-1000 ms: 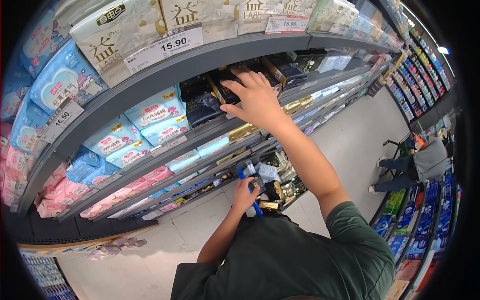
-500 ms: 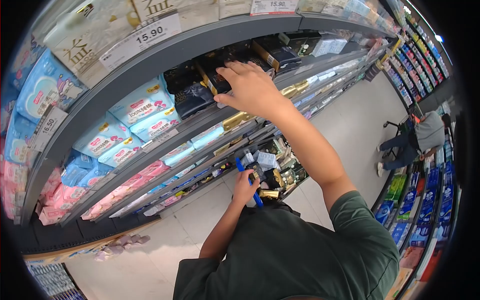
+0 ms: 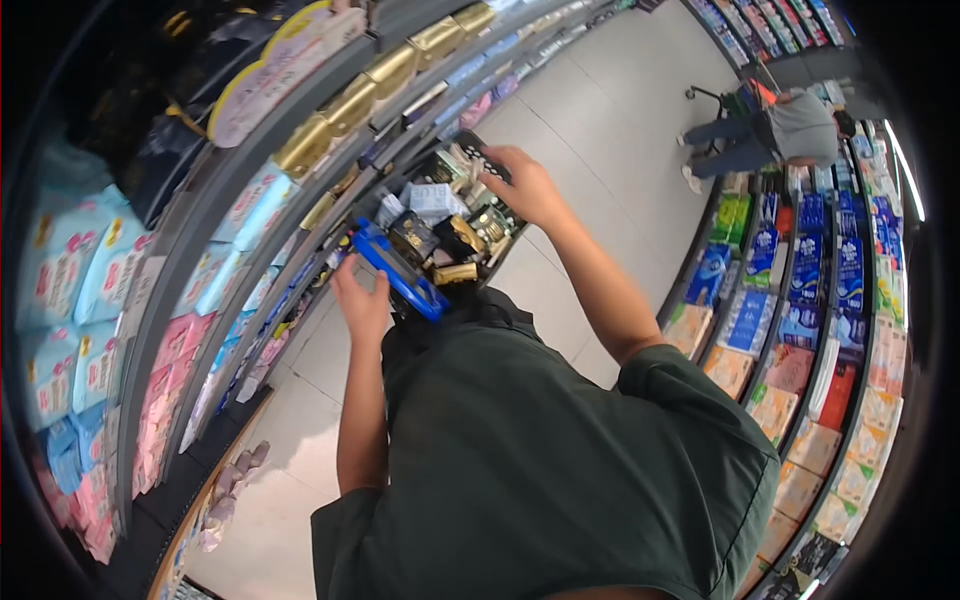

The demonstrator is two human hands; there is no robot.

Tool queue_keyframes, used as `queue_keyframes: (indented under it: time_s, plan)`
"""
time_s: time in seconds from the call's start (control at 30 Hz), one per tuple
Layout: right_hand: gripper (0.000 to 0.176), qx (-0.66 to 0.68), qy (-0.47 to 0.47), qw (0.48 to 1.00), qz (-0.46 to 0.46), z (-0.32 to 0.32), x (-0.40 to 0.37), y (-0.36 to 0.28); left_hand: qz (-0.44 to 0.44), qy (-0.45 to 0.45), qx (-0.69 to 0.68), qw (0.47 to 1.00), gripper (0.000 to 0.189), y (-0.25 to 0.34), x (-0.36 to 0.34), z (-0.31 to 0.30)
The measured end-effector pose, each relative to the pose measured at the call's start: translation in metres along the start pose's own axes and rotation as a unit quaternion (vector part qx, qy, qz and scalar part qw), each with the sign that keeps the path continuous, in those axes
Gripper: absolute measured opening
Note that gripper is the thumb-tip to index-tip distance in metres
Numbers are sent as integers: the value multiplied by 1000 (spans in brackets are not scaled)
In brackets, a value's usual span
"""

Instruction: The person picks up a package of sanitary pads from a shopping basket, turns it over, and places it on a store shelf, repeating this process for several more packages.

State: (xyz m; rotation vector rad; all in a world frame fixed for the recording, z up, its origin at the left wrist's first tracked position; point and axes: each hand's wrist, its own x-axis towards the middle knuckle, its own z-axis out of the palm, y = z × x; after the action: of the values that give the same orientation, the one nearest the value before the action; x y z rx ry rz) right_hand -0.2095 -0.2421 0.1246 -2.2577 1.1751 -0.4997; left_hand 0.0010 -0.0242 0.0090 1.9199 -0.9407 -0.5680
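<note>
A shopping cart [image 3: 508, 249] piled with small packs stands in front of me, its blue handle [image 3: 398, 272] on the side toward my body. Right beside the handle is my left hand [image 3: 362, 303], its thumb and fingers apart. At the cart's far end my right hand [image 3: 527, 190] curls its fingers over the dark, white-dotted rim [image 3: 481, 153]. Between the hands lie a pale blue-grey pack [image 3: 436, 201], a gold pack [image 3: 455, 273] and several black and green packs inside the cart.
Shelves with light blue tissue packs [image 3: 62, 280], pink packs [image 3: 170, 370] and gold packs [image 3: 350, 107] run along my left. Facing shelves with blue packs [image 3: 765, 250] line the right. Farther down the aisle a person [image 3: 790, 130] stands beside another cart [image 3: 738, 100].
My right hand has left the black packs on the shelf and come down to the cart's far end. My left hand has loosened from around the blue handle. The view has turned right.
</note>
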Motion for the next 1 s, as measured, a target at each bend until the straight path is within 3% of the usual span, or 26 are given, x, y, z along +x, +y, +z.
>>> queue_keyframes:
  time_s: [0.03, 0.2, 0.27, 0.33, 0.4, 0.5, 0.73, 0.8, 0.9, 1.0]
  plan:
    - [43, -15, 10, 999, 51, 10, -16, 32, -50, -23, -15, 998, 56, -1, 2, 0]
    - [48, 22, -24, 971, 236, 57, -96, 150, -29, -38, 33, 998, 61, 3, 15, 11]
    - [49, 38, -33, 959, 280, 71, -115, 168, 118, -2, 135, 984, 61, 11, 21, 15]
    - [50, 40, -50, 938, 339, 86, -130, 181, 118, -19, 142, 983, 59, 17, 27, 22]
    - [50, 30, -80, 934, 346, 107, -144, 199, 195, -48, 215, 956, 55, 17, 34, 30]
    - [49, 28, -156, 925, 345, 130, -152, 200, 224, -84, 282, 929, 46, 12, 37, 47]
    - [42, 44, -181, 910, 372, 200, -130, 208, 219, -79, 304, 924, 29, 12, 41, 55]
    - [49, -5, -146, 914, 378, 228, -126, 221, 216, -81, 296, 927, 25, 13, 40, 55]
    - [61, -47, -203, 897, 390, 243, -102, 219, 214, -91, 299, 926, 22, 12, 42, 56]
    - [53, -106, -174, 885, 419, 253, -85, 202, 206, -109, 309, 922, 21, 11, 42, 58]
